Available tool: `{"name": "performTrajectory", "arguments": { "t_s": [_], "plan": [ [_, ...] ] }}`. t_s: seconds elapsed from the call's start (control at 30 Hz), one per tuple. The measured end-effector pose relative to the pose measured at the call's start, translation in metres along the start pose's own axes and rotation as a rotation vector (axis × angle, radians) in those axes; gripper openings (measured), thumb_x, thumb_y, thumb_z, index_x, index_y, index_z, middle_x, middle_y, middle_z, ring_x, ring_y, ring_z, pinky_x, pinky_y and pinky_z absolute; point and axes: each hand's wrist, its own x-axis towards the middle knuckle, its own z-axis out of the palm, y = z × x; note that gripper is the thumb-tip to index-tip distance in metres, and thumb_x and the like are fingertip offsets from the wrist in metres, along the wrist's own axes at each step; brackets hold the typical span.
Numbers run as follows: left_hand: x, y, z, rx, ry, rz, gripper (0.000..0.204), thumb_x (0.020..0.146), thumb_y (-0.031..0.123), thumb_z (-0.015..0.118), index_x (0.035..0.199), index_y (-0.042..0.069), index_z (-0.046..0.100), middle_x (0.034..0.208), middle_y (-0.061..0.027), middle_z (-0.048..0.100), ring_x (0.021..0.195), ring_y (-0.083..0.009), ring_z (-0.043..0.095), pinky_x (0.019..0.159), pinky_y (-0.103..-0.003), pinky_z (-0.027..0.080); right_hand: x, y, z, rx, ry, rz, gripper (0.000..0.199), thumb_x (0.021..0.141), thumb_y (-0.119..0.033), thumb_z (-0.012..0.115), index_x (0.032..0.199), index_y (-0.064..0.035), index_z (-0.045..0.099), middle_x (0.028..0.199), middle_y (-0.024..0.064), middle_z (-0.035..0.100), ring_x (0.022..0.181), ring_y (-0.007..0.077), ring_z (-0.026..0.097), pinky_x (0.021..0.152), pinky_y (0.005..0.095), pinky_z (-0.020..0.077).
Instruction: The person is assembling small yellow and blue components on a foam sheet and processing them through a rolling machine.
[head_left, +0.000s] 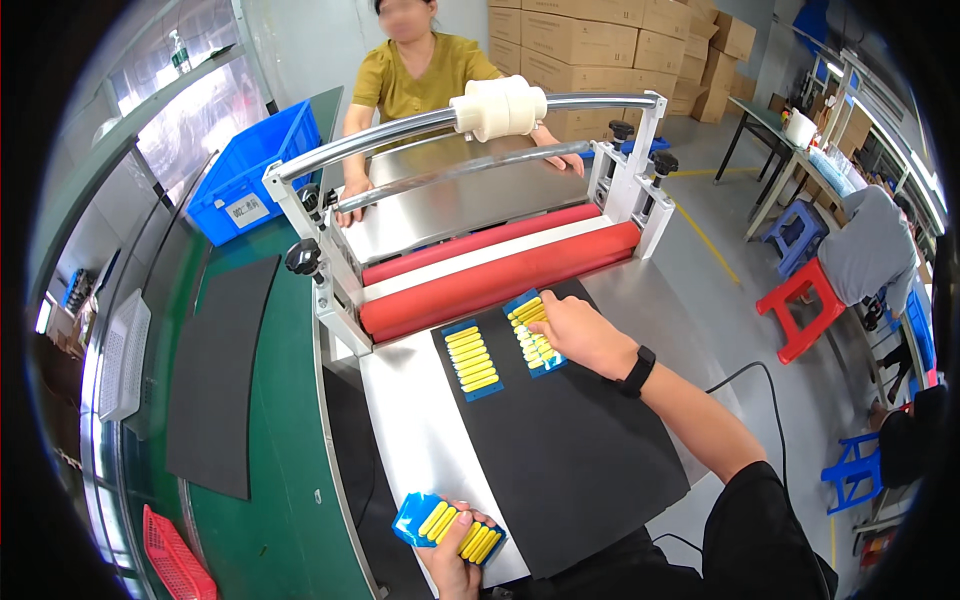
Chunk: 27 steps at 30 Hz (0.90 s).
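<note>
My left hand (452,562) is closed around a shiny blue card with yellow strips (437,518), possibly more than one, at the near edge of the metal table. On the black sheet (570,450), a similar blue card with yellow strips (537,350) lies under my right hand (585,335). The right thumb and fingers are bent together at that card's edge. Just left of it, a third striped card (471,362) lies flat on the sheet. Beyond the cards stands a roller machine with a red front roller (510,283); the sheet's far end reaches close to it.
Across the machine a person (415,75) rests both hands by a metal plate (440,195). To the left, a green table (285,450) bears a blue bin (255,170), another black sheet (225,380) and a red basket (175,555). A red stool (800,310) stands right.
</note>
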Motion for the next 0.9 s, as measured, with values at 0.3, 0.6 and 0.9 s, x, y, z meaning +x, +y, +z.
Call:
{"name": "performTrajectory", "arguments": {
  "t_s": [0.3,0.6,0.9],
  "plan": [
    [-0.006,-0.007,0.007,-0.007,0.013,0.001,0.038,0.082,-0.002,0.072,0.115,0.006,0.053,0.089,-0.0091,0.066,0.075,-0.0212,0.069,0.073,-0.04,0.059,-0.014,0.048,-0.026,-0.059,0.008,0.023,0.034,0.094,-0.02,0.064,0.107,0.0083,0.05,0.085,0.0272,0.067,0.083,0.0411,0.067,0.074,0.047,0.0526],
    [-0.01,-0.012,0.016,0.021,-0.007,0.025,0.04,0.083,-0.003,0.07,0.117,0.005,0.052,0.089,-0.009,0.064,0.074,-0.0222,0.067,0.071,-0.04,0.058,-0.025,0.062,-0.03,-0.378,0.097,0.076,0.057,0.096,-0.043,0.061,0.119,0.0068,0.045,0.073,0.02,0.067,0.072,0.0399,0.067,0.063,0.0476,0.0531],
    [-0.013,-0.022,0.002,-0.001,-0.012,-0.017,0.037,0.086,0.009,0.073,0.116,0.006,0.052,0.09,-0.0094,0.064,0.073,-0.0221,0.067,0.071,-0.039,0.058,-0.05,0.032,-0.06,-0.366,0.145,0.116,0.056,0.099,-0.045,0.056,0.122,0.0062,0.051,0.07,0.0175,0.067,0.07,0.0378,0.068,0.062,0.0459,0.0535]
  ]
}}
